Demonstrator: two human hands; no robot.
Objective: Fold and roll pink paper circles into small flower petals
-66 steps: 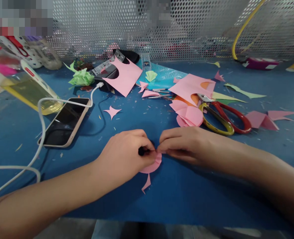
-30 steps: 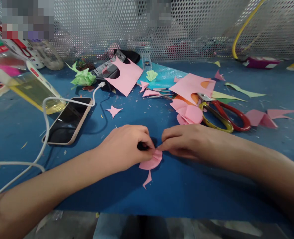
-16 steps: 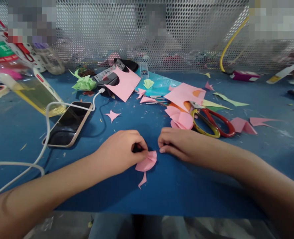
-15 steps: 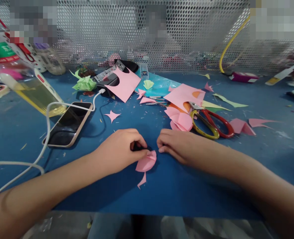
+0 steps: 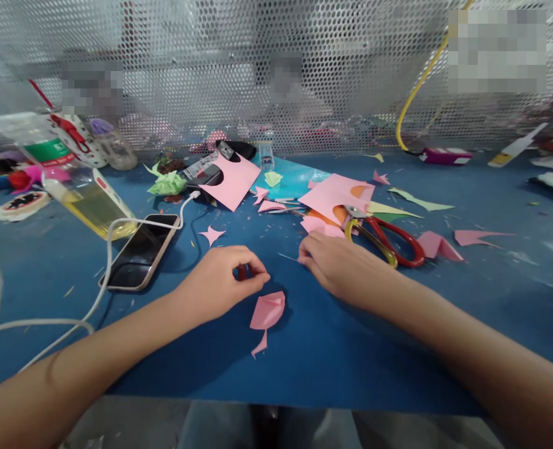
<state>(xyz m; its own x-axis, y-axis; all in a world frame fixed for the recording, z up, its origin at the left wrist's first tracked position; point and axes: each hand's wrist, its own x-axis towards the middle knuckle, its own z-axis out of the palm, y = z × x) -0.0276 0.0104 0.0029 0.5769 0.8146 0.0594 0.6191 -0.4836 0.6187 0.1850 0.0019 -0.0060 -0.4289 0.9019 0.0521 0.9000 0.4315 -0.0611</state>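
So, head view, the only one. Left hand [image 5: 224,275]: curled, thumb and fingertips together, nothing visible between. Right hand [image 5: 335,262]: pinching what looks like a thin pale needle-like sliver [image 5: 288,256], tip toward the left fingers. Folded pink paper piece [image 5: 268,310] lies on the blue tabletop [image 5: 332,355], just below the left fingertips, untouched; small curved pink paper scrap [image 5: 260,344] at its near edge.

Risks, my read: sliver is hard to see, so a dropped one gets lost; if sharp, closing the gap could prick. Unpinned fold may spring back; any brush shifts the light paper. Red-and-yellow-handled metal scissors [image 5: 374,224] sit close behind the right wrist, easy to bump.
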